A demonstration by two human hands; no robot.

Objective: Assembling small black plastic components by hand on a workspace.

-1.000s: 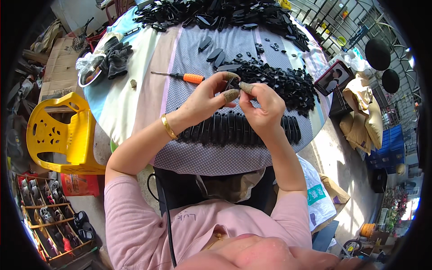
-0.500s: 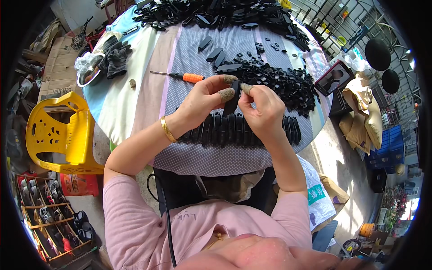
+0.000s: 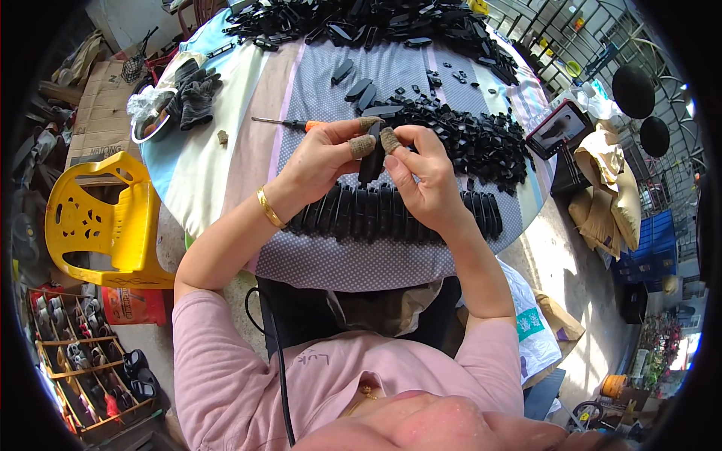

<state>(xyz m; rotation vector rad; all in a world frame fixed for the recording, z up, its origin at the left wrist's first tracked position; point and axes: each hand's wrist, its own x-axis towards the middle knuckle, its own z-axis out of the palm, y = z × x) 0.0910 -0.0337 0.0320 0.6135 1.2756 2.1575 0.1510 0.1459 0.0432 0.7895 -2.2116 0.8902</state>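
Above the table, my left hand (image 3: 325,154) pinches a long black plastic part (image 3: 371,161), held nearly upright. Brownish cloth covers wrap some fingertips of both hands. My right hand (image 3: 425,171) presses its covered finger and thumb against the part's upper right side; whether a small piece sits between them is hidden. Just below the hands stands a row of similar black parts (image 3: 391,214), packed side by side. Beyond the right hand spreads a heap of small black pieces (image 3: 481,143). A screwdriver (image 3: 289,123) with an orange handle lies beside my left hand, its handle partly covered.
A large pile of long black parts (image 3: 376,26) covers the table's far side. Dark gloves (image 3: 197,98) and a white bowl (image 3: 147,129) are at the left. A phone (image 3: 558,129) leans at the right edge. A yellow chair (image 3: 113,218) stands left of the table.
Both hands have shifted slightly left with the black part. My right fingers have turned and now press lower along its side, and more of the standing row shows.
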